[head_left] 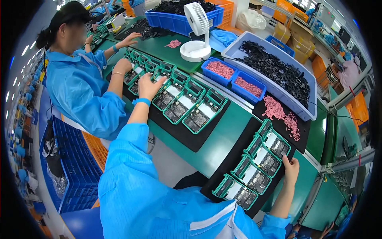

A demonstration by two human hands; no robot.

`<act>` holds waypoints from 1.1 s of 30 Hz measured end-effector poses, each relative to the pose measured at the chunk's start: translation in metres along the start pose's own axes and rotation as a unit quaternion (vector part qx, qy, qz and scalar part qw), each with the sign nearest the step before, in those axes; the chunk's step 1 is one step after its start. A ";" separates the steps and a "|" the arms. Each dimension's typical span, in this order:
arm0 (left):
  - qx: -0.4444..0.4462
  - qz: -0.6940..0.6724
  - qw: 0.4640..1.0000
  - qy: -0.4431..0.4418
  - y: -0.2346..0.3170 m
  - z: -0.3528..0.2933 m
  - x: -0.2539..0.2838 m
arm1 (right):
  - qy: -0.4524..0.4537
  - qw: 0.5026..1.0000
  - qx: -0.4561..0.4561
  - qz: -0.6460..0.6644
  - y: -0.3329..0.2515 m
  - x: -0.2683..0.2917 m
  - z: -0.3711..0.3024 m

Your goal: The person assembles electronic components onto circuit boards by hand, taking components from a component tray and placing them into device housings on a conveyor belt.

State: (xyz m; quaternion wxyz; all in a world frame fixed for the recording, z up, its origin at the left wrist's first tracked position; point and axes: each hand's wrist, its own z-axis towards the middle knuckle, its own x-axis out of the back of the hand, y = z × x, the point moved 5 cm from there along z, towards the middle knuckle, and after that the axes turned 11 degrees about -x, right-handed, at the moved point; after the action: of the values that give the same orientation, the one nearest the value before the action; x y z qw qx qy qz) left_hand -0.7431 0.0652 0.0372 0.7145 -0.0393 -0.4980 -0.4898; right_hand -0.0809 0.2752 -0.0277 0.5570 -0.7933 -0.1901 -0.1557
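Note:
My left hand [149,87] reaches to the left row of green plastic housings [173,96], thumb out and fingers bent round the edge of one; its fingertips are partly hidden. Each housing holds dark circuit boards with a white strip across the middle. My right hand [291,170] is at the right end of a second row of green housings [266,163], on a black mat [238,153]. Its thumb and fingers close on the edge of the housing nearest the far end. Whether a small part is between them cannot be made out.
Loose pink pieces [274,108] lie beyond the right row. Two blue bins [218,81] hold more pink pieces. A large grey-blue tub [314,93] holds black parts. A white fan [195,49] stands behind. To the left, a co-worker in blue [79,89] handles the same left row.

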 end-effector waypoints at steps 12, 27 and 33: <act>0.042 0.063 0.994 0.081 -0.009 -0.092 0.012 | 0.098 0.915 0.018 0.391 0.073 0.075 -0.059; 0.196 0.207 0.955 -0.082 -0.078 -0.039 0.004 | 0.571 0.699 -0.052 0.427 0.222 0.291 -0.094; 0.147 0.266 0.950 -0.067 -0.058 -0.048 0.022 | 0.622 0.738 -0.024 0.262 0.222 0.320 -0.086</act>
State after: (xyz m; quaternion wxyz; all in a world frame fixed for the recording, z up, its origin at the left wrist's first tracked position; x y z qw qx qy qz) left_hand -0.7531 -0.0058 0.0043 0.7820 -0.0976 -0.5824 -0.1994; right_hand 0.3032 0.1671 -0.0354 0.5506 -0.5515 0.4178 -0.4671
